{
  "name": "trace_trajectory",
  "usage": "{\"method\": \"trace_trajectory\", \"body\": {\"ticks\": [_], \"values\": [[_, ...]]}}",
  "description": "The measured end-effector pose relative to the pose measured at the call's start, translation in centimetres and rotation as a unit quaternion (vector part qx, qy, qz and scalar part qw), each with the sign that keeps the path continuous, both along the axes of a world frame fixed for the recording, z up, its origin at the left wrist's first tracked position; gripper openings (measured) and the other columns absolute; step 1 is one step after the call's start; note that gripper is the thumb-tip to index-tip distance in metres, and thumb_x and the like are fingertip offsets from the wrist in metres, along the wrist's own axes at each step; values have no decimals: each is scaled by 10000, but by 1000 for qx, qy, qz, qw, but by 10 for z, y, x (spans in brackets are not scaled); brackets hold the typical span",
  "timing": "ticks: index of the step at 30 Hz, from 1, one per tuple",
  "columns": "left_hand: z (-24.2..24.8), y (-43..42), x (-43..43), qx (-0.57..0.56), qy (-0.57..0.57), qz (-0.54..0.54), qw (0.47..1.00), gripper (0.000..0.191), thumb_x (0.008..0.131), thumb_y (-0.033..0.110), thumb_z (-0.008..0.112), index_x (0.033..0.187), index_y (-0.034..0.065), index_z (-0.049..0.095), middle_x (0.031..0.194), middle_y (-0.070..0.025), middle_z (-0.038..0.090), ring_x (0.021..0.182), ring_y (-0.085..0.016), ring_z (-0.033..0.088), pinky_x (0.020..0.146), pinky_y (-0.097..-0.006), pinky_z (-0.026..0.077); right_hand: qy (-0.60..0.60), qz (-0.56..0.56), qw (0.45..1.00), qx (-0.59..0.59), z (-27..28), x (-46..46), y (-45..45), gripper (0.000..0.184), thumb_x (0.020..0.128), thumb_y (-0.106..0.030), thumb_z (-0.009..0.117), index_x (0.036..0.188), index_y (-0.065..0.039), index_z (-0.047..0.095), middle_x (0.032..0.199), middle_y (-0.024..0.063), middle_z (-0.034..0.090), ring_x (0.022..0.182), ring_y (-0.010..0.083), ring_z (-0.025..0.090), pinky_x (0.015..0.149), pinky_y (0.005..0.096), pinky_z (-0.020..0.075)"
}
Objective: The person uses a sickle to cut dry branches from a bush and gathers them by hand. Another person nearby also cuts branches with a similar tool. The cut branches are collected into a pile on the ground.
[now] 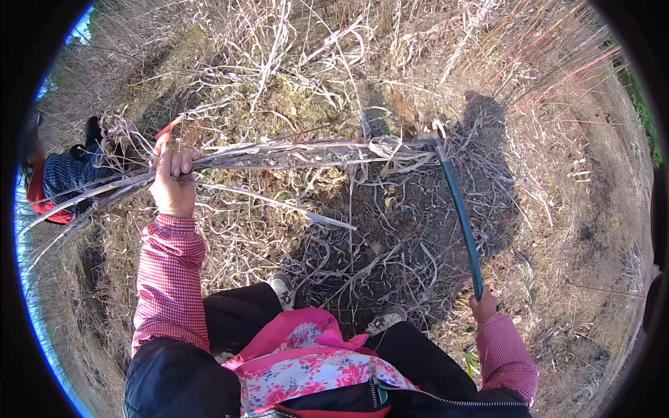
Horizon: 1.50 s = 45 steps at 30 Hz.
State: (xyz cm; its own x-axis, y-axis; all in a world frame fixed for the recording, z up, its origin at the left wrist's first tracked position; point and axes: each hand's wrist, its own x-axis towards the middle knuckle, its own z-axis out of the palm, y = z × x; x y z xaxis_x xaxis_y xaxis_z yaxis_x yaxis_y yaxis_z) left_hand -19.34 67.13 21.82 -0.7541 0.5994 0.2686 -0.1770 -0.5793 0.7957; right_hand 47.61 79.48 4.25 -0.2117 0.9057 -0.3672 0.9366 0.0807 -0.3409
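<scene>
My left hand (175, 180) is closed around a bundle of long dry stalks (292, 152), held roughly level across the view. Some stalks reach past the fist to the left rim; the other ends point right. A thin red piece (168, 128), whose kind I cannot tell, shows just above the fist. Low on the right, my right hand (483, 304) grips the end of a long-handled tool with a slightly curved green handle (462, 224). The tool's head (438, 137) overlaps the bundle's right end. Stalks and leaves partly hide it, so its exact shape is unclear.
Dry straw and fallen leaves (251, 235) litter the soil. Standing dry grass (543, 57) rises at the upper right. Another person (70, 175) in blue patterned clothing is bent low at the left. My shoes (387, 320) stand on the ground below, in shadow.
</scene>
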Motion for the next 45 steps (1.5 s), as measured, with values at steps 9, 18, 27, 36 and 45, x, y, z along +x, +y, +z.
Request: {"method": "trace_trajectory", "body": {"ticks": [9, 18, 27, 36, 45], "values": [[51, -112, 102, -10, 74, -71, 995, 170, 904, 154, 446, 1027, 65, 521, 499, 58, 264, 456, -74, 295, 571, -272, 372, 104, -392, 908, -103, -16, 145, -300, 317, 775, -328, 588, 840, -44, 465, 591, 96, 523, 528, 212, 546, 408, 320, 403], [60, -212, 102, 23, 69, -44, 996, 189, 906, 140, 422, 1052, 56, 506, 487, 72, 234, 433, -49, 254, 532, -229, 323, 55, -128, 984, 109, 37, 37, -175, 322, 770, -337, 594, 831, -47, 470, 584, 65, 515, 527, 165, 538, 395, 298, 393], [21, -218, 87, 12, -23, -7, 1000, 161, 900, 120, 411, 1017, 48, 496, 485, 54, 233, 433, -68, 243, 527, -256, 329, 543, -391, 712, -213, 104, -90, 33, 189, 789, -68, 517, 615, -24, 458, 521, 43, 464, 410, 151, 438, 397, 306, 402], [21, -222, 78, -24, -26, 8, 999, 177, 907, 125, 395, 1024, 65, 513, 502, 64, 231, 452, -62, 259, 547, -246, 351, 419, -269, 834, -238, 53, -166, 10, 222, 789, -100, 501, 580, -54, 443, 511, 52, 442, 413, 182, 436, 433, 301, 407], [17, -216, 61, -31, -59, 42, 997, 206, 901, 113, 383, 1046, 23, 499, 498, 55, 238, 451, -63, 271, 557, -253, 369, 485, -321, 737, -343, 94, -159, -28, 128, 800, -69, 528, 722, -72, 426, 516, -29, 398, 412, 64, 376, 385, 211, 339]]}}
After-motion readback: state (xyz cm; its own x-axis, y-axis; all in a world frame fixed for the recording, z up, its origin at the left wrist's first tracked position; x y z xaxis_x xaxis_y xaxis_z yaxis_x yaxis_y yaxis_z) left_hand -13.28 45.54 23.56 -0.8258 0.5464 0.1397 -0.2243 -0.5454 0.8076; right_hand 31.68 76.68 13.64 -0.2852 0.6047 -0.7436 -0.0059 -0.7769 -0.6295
